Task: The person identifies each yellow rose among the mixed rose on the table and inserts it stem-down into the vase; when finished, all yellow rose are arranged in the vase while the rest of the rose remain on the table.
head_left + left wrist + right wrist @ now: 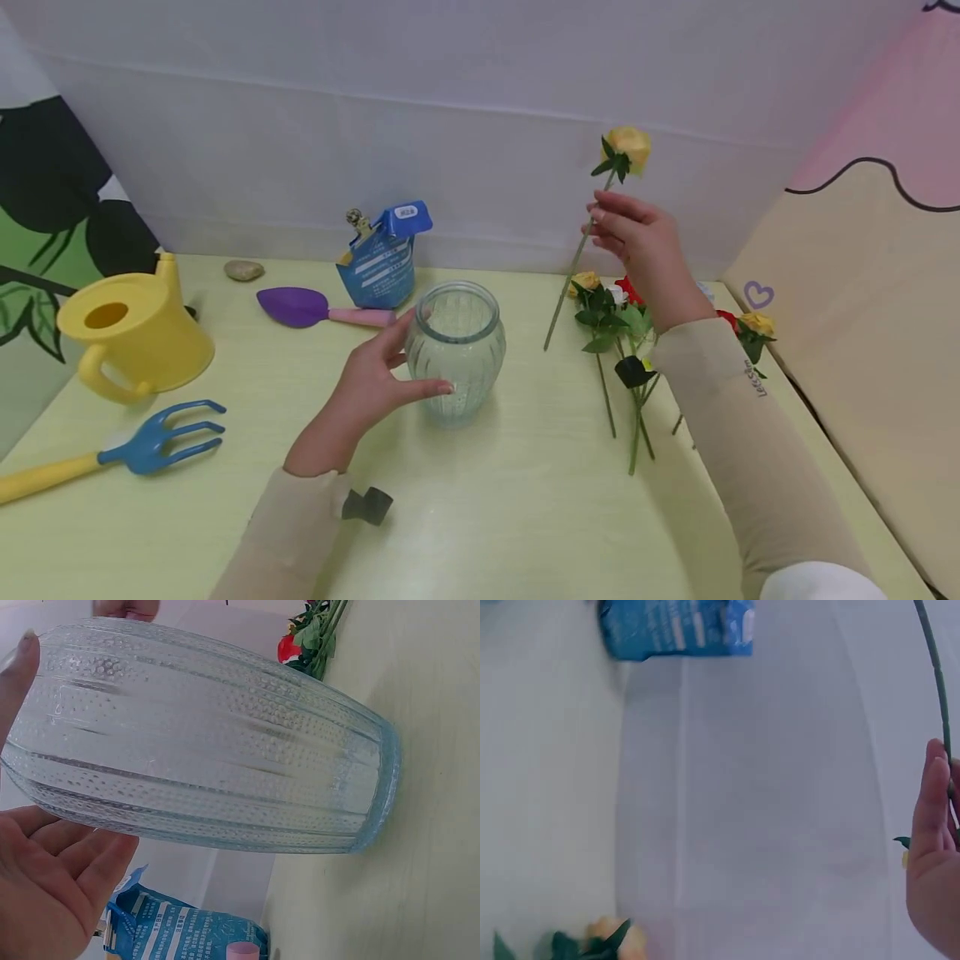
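Right hand (637,237) pinches the yellow rose (628,148) by its stem, raised above the desk (525,500); the glass vase (455,350) is steadied upright by the left hand (371,387). The stem tip should be lowered straight into the vase's mouth.

A pale yellow-green table (525,517) meets a white fabric backdrop (450,125). A beige and pink panel (862,275) stands at the right, a leaf-print panel (45,217) at the left.

A clear ribbed glass vase (455,350) stands upright mid-counter (525,517), mouth open. A yellow rose (628,148) on a long green stem hangs tilted in the air right of it.
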`<state>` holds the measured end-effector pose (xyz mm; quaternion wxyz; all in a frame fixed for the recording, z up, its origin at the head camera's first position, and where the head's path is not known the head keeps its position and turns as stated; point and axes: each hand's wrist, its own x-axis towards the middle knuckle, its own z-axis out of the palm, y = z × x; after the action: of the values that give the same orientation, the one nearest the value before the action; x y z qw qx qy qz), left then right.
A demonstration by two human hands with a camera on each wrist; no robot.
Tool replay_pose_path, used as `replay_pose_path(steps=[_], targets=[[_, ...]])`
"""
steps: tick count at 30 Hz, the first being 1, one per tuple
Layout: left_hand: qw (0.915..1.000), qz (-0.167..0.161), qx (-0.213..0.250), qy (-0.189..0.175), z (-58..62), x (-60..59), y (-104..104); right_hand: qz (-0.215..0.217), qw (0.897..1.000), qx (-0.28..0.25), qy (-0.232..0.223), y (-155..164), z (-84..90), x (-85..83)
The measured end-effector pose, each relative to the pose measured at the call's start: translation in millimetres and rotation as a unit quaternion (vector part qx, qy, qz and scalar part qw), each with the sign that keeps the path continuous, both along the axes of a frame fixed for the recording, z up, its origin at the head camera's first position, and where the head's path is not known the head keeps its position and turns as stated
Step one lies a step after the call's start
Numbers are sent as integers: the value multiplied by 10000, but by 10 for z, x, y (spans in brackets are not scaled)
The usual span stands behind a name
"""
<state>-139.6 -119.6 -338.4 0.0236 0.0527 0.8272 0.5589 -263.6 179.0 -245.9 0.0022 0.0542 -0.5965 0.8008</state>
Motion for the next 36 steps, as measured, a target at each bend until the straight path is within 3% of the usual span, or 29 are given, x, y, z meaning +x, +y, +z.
replay_pose_path(steps=[4,8,13,18,23,31,36], targets=[[10000,-2,-28,72,8,-6,-6,-214,9972,-517,494,-273,322,88],[9996,-44,-21,266,0,-16,-18,-558,9912,-498,1091,-555,417,195],[9992,-75,33,396,-13,-22,-17,-514,9879,170,1454,-797,289,280],[9994,-59,76,320,-10,-16,-9,174,9875,920,1265,-888,130,334],[9995,-63,76,296,-2,-6,-5,851,9796,1446,1108,-942,-4,375],[9994,-101,73,309,1,3,-9,1432,9650,1888,1127,-1051,-248,452],[9997,-82,26,250,-2,16,-4,1628,9623,1854,1145,-1077,-300,486]])
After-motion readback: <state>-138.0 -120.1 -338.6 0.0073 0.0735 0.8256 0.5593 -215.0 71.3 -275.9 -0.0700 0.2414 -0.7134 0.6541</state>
